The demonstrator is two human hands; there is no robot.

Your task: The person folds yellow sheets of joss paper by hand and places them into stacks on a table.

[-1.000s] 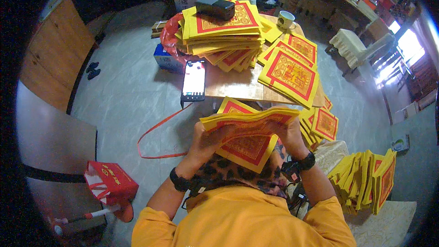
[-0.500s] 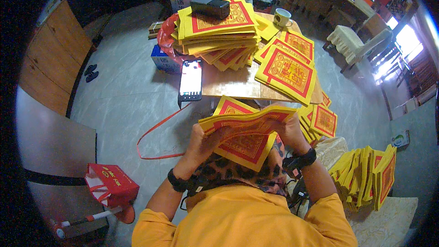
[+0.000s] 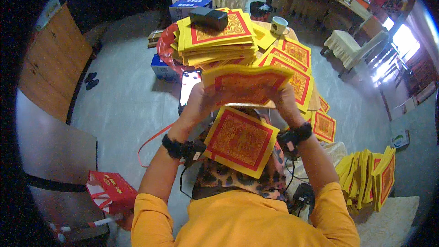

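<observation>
Between my two hands I hold up a bundle of yellow paper sheets [image 3: 247,87] printed in red, its top edge bowed. My left hand [image 3: 199,101] grips its left side and my right hand [image 3: 284,102] its right side, thumbs on the near face. Below it, more printed yellow paper [image 3: 241,142] lies across my lap on a leopard-print cloth [image 3: 219,172]. Just past my left hand a phone with a lit screen [image 3: 189,87] stands at the table's edge, partly covered by that hand.
A tall stack of yellow paper [image 3: 215,50] with a black box [image 3: 208,18] on top fills the table's left. Fanned bundles [image 3: 292,71] and a cup [image 3: 279,25] are at its right. More paper [image 3: 366,174] stands at my right; a red bag [image 3: 111,191] is at lower left.
Both hands have lifted the bundle up and away from me, over the table's near edge. It now hides part of the stack and bundles, and the paper on my lap shows more fully.
</observation>
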